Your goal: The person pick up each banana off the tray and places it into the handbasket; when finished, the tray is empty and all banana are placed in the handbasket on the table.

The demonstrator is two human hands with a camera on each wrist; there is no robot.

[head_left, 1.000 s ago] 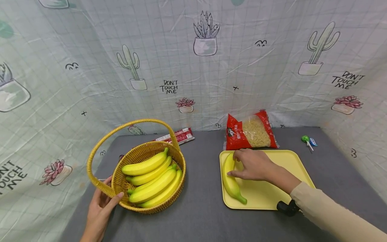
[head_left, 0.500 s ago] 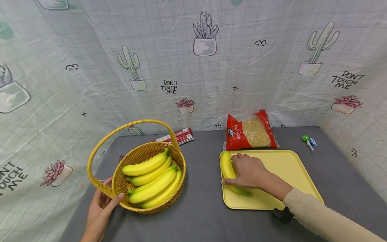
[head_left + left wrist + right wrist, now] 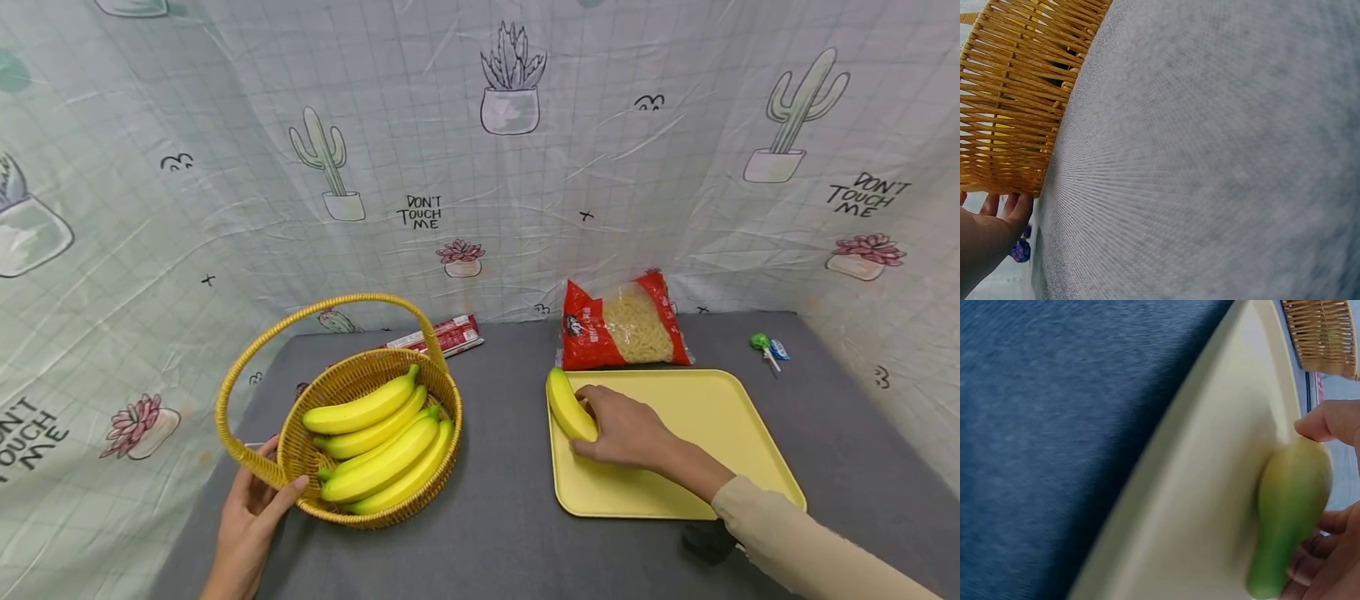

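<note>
In the head view my left hand (image 3: 249, 521) holds the near left side of a yellow wicker basket (image 3: 375, 523), the thumb over the rim by the handle's foot. Several yellow bananas (image 3: 360, 414) lie inside it. Fingers (image 3: 1020, 209) touch the woven wall in the left wrist view. At the left side of a yellow tray (image 3: 675, 492), my right hand (image 3: 622, 429) grips a single banana (image 3: 566, 404) between thumb and fingers. The right wrist view shows that banana's green end (image 3: 1272, 562) over the tray; the palm hides its lower part in the head view.
Behind the tray leans a red bag of pasta (image 3: 626, 325). A green lollipop (image 3: 761, 342) lies at the far right. Red packets (image 3: 453, 335) sit behind the basket. A printed cloth (image 3: 585, 167) hangs along the back and sides of the grey table (image 3: 502, 467).
My right hand has closed round the banana on the tray, and the banana has shifted slightly up and to the left. The left hand and basket stay in place.
</note>
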